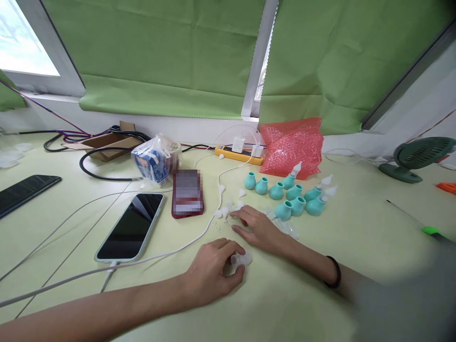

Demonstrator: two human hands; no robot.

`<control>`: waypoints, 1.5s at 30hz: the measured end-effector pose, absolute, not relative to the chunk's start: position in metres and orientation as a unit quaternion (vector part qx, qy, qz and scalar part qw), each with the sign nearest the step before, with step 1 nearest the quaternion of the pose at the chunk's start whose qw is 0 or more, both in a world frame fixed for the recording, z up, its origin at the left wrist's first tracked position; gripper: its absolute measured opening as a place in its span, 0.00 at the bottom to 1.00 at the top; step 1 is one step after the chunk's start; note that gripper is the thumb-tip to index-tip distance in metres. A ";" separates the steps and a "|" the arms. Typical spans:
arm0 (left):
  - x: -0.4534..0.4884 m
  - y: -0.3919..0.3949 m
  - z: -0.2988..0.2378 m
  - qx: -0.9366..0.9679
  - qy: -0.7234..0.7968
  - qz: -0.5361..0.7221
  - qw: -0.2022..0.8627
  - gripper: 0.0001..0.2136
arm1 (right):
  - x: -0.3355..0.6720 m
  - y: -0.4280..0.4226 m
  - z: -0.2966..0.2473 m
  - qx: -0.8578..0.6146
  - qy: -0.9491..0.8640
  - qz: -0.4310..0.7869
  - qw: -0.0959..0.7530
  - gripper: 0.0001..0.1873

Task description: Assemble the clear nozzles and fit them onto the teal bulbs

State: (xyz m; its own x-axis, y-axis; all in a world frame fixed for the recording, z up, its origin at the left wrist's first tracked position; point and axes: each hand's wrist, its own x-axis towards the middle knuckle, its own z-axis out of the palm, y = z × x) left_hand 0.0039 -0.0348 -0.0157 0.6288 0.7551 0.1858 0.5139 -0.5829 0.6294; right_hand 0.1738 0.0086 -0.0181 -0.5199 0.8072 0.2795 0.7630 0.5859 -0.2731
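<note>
My left hand [213,273] is closed around a small translucent plastic piece [242,259], tubular and wider at one end, held low over the table between thumb and fingers. My right hand [258,230] is open, thumb and fingers apart, with its fingertips beside a scatter of small white plastic pieces [225,211]. Whether a fingertip touches one of them I cannot tell. Behind the right hand stand several teal squeeze bulbs [283,210], some with pointed translucent tips [296,169] fitted. Clear plastic pieces [289,229] lie partly hidden behind the right forearm.
A phone with a cable [131,228], a red-cased phone [187,194] and a dark phone [26,192] lie on the left. Farther back are a bagged blue package [155,161], a yellow power strip [228,153] and red bubble wrap [292,149]. A green fan [416,156] stands right.
</note>
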 end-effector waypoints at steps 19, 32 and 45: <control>0.004 -0.035 -0.013 0.840 0.386 0.237 0.299 0.09 | 0.177 0.013 -0.016 -0.443 -0.865 0.088 0.219 0.09; 0.005 -0.030 -0.017 0.780 0.422 0.279 0.369 0.06 | 0.188 0.014 0.004 -0.446 -0.873 0.105 0.169 0.08; 0.005 -0.022 -0.018 0.621 0.430 0.376 0.537 0.13 | 0.185 -0.001 0.027 -0.340 -0.830 0.334 0.288 0.04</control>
State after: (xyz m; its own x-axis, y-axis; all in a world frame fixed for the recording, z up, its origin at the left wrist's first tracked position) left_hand 0.0054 -0.0220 -0.0181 0.3468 0.9379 0.0055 0.1299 -0.0539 0.9901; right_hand 0.1851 -0.0009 0.0270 -0.6021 0.7576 0.2519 0.3725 0.5457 -0.7506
